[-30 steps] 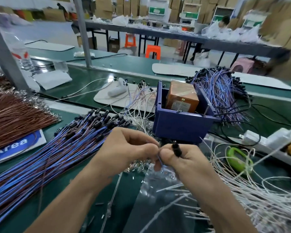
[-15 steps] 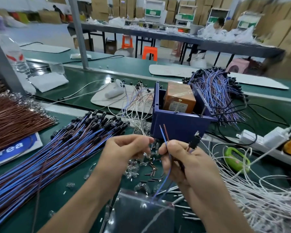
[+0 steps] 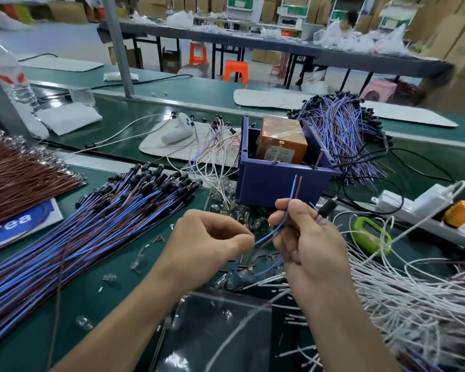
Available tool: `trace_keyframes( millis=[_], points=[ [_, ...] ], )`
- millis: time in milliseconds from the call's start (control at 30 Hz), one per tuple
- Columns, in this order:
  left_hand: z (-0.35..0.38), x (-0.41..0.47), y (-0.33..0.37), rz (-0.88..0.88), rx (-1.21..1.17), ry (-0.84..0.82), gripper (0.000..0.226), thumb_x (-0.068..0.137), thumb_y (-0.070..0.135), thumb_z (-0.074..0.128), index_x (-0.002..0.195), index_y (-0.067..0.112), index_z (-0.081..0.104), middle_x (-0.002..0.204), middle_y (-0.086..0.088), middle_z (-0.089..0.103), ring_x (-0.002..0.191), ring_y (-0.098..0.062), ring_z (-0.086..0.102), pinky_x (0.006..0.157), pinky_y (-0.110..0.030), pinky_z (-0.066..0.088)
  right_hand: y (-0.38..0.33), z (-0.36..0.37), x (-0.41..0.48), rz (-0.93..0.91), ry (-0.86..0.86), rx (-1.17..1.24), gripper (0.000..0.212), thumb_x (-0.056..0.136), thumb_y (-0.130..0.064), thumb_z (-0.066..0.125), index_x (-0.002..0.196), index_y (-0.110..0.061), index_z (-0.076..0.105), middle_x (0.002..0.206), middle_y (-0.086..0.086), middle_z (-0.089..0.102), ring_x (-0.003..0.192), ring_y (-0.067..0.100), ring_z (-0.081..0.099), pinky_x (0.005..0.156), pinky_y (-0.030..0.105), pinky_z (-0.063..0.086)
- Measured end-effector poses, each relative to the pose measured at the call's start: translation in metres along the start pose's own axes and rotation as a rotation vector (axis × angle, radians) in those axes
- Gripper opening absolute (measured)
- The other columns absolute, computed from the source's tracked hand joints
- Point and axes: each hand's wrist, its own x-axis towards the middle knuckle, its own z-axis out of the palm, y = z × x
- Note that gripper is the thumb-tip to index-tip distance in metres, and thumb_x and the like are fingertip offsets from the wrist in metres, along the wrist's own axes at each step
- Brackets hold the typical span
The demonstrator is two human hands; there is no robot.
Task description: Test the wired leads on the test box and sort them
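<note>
Green bench (image 3: 124,285) surface runs from the near edge to the far rail. Nearest, a clear plastic bag (image 3: 218,331) lies flat, its contents lost in glare. To its right, white wires (image 3: 414,304) sprawl out of view. Both forearms are cut off by the bottom edge.

Beyond the bag, the right hand (image 3: 306,237) grips one blue and brown lead (image 3: 286,220) between thumb and curled fingers. The left hand (image 3: 210,245), fingers curled, pinches the lead's lower stretch, though the contact is hard to make out. The lead runs up and slightly right, its two bare ends upright, pointing at the blue bin (image 3: 274,183) just beyond. A black capped end (image 3: 326,209) juts out right of the right hand, its wire hidden behind the fingers.

Left, a bundle of blue and brown leads (image 3: 78,237) lies diagonally, black caps far-right. Inside the bin sits the orange test box (image 3: 282,142), its lower half hidden by the bin's wall. Farther right is a heap of leads (image 3: 341,130).
</note>
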Motion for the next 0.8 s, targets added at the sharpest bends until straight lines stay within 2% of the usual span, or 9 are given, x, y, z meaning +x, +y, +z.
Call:
trace_keyframes(
  millis=[67, 133, 200, 333, 433, 533, 600, 667, 800],
  points=[
    [-0.018, 0.002, 0.002, 0.025, 0.247, -0.212, 0.007, 0.070, 0.042, 0.083, 0.076, 0.040, 0.081, 0.071, 0.012, 0.076, 0.063, -0.003, 0.069, 0.059, -0.023, 0.055, -0.002, -0.001, 0.001, -0.004, 0.041, 0.015, 0.033, 0.106, -0.019, 0.050, 0.083, -0.010, 0.072, 0.062, 0.004, 0.067, 0.037, 0.005, 0.035, 0.044, 0.019, 0.031],
    [-0.034, 0.002, 0.004, -0.026, 0.420, -0.461, 0.018, 0.064, 0.042, 0.089, 0.080, 0.041, 0.080, 0.073, 0.016, 0.075, 0.061, 0.000, 0.065, 0.057, -0.017, 0.051, -0.005, -0.005, 0.002, -0.001, 0.079, 0.035, 0.031, 0.106, -0.020, 0.051, 0.083, -0.012, 0.072, 0.061, 0.001, 0.066, 0.042, 0.005, 0.043, 0.046, 0.019, 0.033],
    [-0.040, 0.002, 0.002, -0.088, 0.586, -0.535, 0.033, 0.053, 0.040, 0.095, 0.081, 0.040, 0.078, 0.075, 0.017, 0.073, 0.061, -0.001, 0.064, 0.055, -0.017, 0.051, -0.007, -0.007, 0.004, -0.006, 0.080, 0.064, 0.031, 0.107, -0.020, 0.050, 0.087, -0.011, 0.071, 0.062, 0.001, 0.065, 0.040, 0.005, 0.041, 0.047, 0.019, 0.032],
    [-0.032, 0.006, -0.011, -0.077, 0.717, -0.421, 0.036, 0.048, 0.034, 0.098, 0.072, 0.031, 0.072, 0.071, 0.011, 0.070, 0.059, -0.006, 0.060, 0.052, -0.021, 0.047, -0.007, -0.010, 0.005, -0.014, 0.061, 0.096, 0.031, 0.107, -0.019, 0.049, 0.090, -0.008, 0.071, 0.065, 0.004, 0.065, 0.034, 0.005, 0.031, 0.046, 0.020, 0.029],
    [-0.035, 0.011, -0.018, -0.006, 0.690, -0.184, 0.033, 0.050, 0.036, 0.099, 0.063, 0.032, 0.069, 0.072, 0.014, 0.067, 0.067, -0.005, 0.060, 0.060, -0.024, 0.049, -0.006, -0.010, 0.006, -0.020, 0.059, 0.094, 0.030, 0.107, -0.018, 0.049, 0.088, -0.008, 0.071, 0.064, 0.004, 0.064, 0.035, 0.007, 0.026, 0.046, 0.021, 0.027],
    [-0.031, 0.010, -0.020, 0.086, 0.656, 0.000, 0.033, 0.054, 0.035, 0.098, 0.059, 0.031, 0.066, 0.076, 0.015, 0.063, 0.073, 0.000, 0.055, 0.064, -0.018, 0.039, -0.006, -0.012, 0.008, -0.031, 0.053, 0.117, 0.032, 0.107, -0.017, 0.049, 0.086, -0.007, 0.071, 0.063, 0.005, 0.064, 0.034, 0.007, 0.022, 0.045, 0.020, 0.025],
    [-0.027, 0.008, -0.016, 0.142, 0.519, 0.108, 0.027, 0.058, 0.033, 0.097, 0.062, 0.032, 0.071, 0.082, 0.019, 0.066, 0.073, 0.001, 0.055, 0.065, -0.012, 0.035, -0.007, -0.012, 0.009, -0.033, 0.040, 0.121, 0.033, 0.106, -0.017, 0.050, 0.084, -0.008, 0.073, 0.064, 0.006, 0.064, 0.035, 0.007, 0.023, 0.044, 0.019, 0.027],
    [-0.022, 0.005, -0.009, 0.172, 0.341, 0.180, 0.019, 0.064, 0.033, 0.095, 0.071, 0.035, 0.078, 0.086, 0.019, 0.070, 0.073, -0.003, 0.059, 0.066, -0.012, 0.039, -0.011, -0.014, 0.008, -0.038, 0.022, 0.093, 0.038, 0.105, -0.017, 0.052, 0.076, -0.011, 0.076, 0.061, 0.007, 0.063, 0.036, 0.008, 0.032, 0.044, 0.018, 0.031],
    [-0.001, -0.001, 0.005, 0.087, -0.059, 0.080, 0.017, 0.077, 0.020, 0.090, 0.089, 0.031, 0.084, 0.083, 0.009, 0.078, 0.069, -0.010, 0.068, 0.066, -0.016, 0.051, -0.011, -0.009, 0.000, -0.031, -0.143, -0.121, 0.037, 0.098, -0.010, 0.058, 0.067, -0.012, 0.078, 0.054, 0.008, 0.061, 0.042, 0.010, 0.053, 0.042, 0.017, 0.042]
  ],
)
